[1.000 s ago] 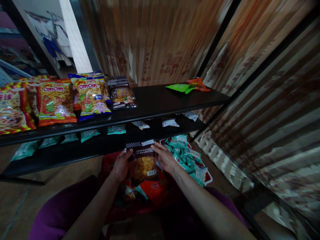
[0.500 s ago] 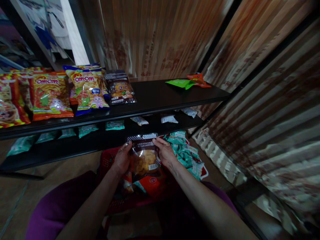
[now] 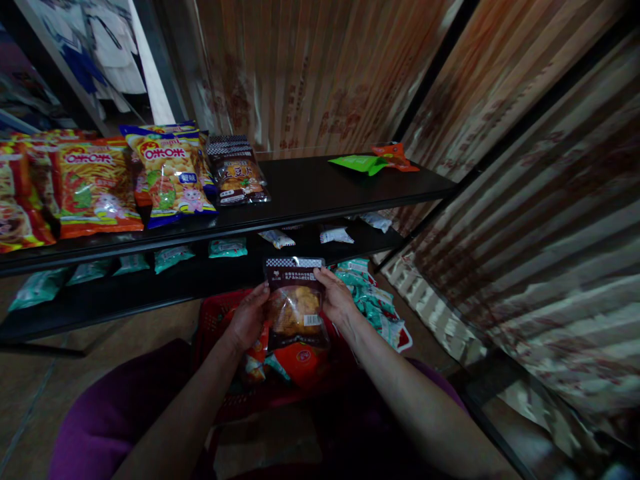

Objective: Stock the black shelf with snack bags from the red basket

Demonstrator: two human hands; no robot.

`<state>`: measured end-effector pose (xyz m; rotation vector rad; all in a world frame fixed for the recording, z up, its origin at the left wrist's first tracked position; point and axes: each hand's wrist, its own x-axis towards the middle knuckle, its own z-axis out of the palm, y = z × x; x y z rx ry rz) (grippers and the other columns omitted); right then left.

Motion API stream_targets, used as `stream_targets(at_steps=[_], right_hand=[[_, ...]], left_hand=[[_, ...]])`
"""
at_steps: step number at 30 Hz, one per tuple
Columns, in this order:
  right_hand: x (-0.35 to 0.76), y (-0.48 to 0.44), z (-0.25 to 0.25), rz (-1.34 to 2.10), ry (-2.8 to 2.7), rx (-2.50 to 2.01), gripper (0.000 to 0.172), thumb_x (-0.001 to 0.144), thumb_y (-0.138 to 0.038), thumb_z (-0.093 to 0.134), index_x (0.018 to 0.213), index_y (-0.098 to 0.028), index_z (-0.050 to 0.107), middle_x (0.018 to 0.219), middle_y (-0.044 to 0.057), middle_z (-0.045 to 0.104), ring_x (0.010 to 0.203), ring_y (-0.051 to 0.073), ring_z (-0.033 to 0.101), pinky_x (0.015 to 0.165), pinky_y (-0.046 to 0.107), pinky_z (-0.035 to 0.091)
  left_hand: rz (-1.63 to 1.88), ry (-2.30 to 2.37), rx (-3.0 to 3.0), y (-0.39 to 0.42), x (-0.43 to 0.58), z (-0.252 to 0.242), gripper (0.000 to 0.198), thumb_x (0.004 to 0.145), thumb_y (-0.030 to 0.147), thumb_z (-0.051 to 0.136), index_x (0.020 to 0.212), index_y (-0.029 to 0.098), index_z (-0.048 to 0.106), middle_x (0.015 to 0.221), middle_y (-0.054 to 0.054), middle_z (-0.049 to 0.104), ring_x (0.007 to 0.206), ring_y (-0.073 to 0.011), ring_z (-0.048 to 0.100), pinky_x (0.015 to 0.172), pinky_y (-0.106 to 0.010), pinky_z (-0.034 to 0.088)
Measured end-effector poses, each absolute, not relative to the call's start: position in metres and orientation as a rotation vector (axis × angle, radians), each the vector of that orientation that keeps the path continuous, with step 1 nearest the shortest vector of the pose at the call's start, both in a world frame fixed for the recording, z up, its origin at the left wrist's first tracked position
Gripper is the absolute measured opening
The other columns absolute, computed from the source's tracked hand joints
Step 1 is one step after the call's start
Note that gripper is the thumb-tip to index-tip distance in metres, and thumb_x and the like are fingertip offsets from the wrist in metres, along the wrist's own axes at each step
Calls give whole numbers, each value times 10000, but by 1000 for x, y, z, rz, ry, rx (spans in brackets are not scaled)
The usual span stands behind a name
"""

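Observation:
Both hands hold a dark brown snack bag point(image 3: 296, 303) with a checkered top strip and a clear window of golden chips. My left hand point(image 3: 249, 319) grips its left edge and my right hand point(image 3: 339, 304) grips its right edge, fingers closed on the pack. The bag hangs upright above a red basket point(image 3: 213, 323) that holds orange and teal packets. A matching brown snack bag point(image 3: 241, 179) lies on the top black shelf point(image 3: 320, 193), beside a blue and yellow snack bag point(image 3: 170, 175).
Orange and red snack bags point(image 3: 90, 188) line the shelf's left part. A green packet point(image 3: 361, 162) and an orange packet point(image 3: 396, 155) lie at its right end. Small teal packets point(image 3: 173, 257) sit on the lower shelf. Teal packets point(image 3: 377, 307) are piled on the floor right of the basket.
Both hands have lifted the brown snack bag a little higher and slightly right, up from the basket toward the shelf edge. The view has drifted a bit.

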<state>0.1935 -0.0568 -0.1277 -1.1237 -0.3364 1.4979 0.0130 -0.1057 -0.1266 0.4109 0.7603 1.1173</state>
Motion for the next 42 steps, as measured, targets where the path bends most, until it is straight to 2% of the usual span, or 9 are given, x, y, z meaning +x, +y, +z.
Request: stream_targets(at_steps=[7,13,19,22,25,31,35,38,42], right_hand=[[202,-49,-138,1427,-412,-1131,332,577,-245,825,848,-241,634,784,-7,729,759,194,669,714,344,551],[203,-50,-127,1482,-352,-1124,282,566,-205,834,780,-230,651,753,-26,725,711,154,652,689,283,529],[204,-72,-120,1551,-496,-1297,238,683,-377,783,846,-223,701,855,26,743,784,142,668,685,236,509],[207,-86,-128,1664,-568,-1320,271,641,-395,806,798,-209,686,848,24,737,781,152,674,725,278,531],[207,-97,-138,1771,-615,-1275,307,586,-342,844,787,-193,668,823,4,727,733,138,679,760,311,550],[204,-104,-150,1816,-605,-1263,313,562,-233,856,779,-183,637,831,19,734,757,153,710,726,277,566],[199,-105,-150,1822,-605,-1212,359,553,-240,864,820,-170,635,816,43,740,765,167,718,751,277,570],[195,-107,-149,1824,-590,-1221,368,534,-283,874,765,-162,614,770,53,739,771,175,719,772,290,570],[191,-108,-149,1763,-587,-1290,400,512,-330,880,675,-174,550,684,45,722,684,164,709,688,270,565]], left_hand=[[998,864,412,-118,22,-132,436,619,241,809,1030,167,680,972,-87,725,842,-210,679,787,-309,497],[993,873,385,-121,27,-131,449,630,190,796,1056,172,657,995,-85,720,879,-220,678,828,-342,507],[1138,945,287,-108,17,-136,350,689,158,736,1025,171,636,926,-54,715,764,-173,675,732,-313,536],[1191,972,238,-102,14,-139,309,702,161,723,995,181,628,853,-35,712,707,-166,671,698,-319,546],[1217,950,201,-101,16,-139,299,709,145,712,992,188,628,868,-33,716,749,-173,680,728,-321,553],[1207,935,190,-102,23,-139,252,704,144,722,944,180,653,861,-39,717,813,-189,683,800,-344,545],[1201,925,183,-99,24,-137,160,722,142,708,869,166,650,804,-31,711,755,-172,679,814,-344,542],[1197,926,189,-98,24,-134,141,739,145,692,872,164,652,813,-35,712,759,-172,679,811,-339,542],[1242,936,189,-97,25,-131,145,736,134,691,870,177,656,819,-23,709,794,-170,678,817,-333,540]])
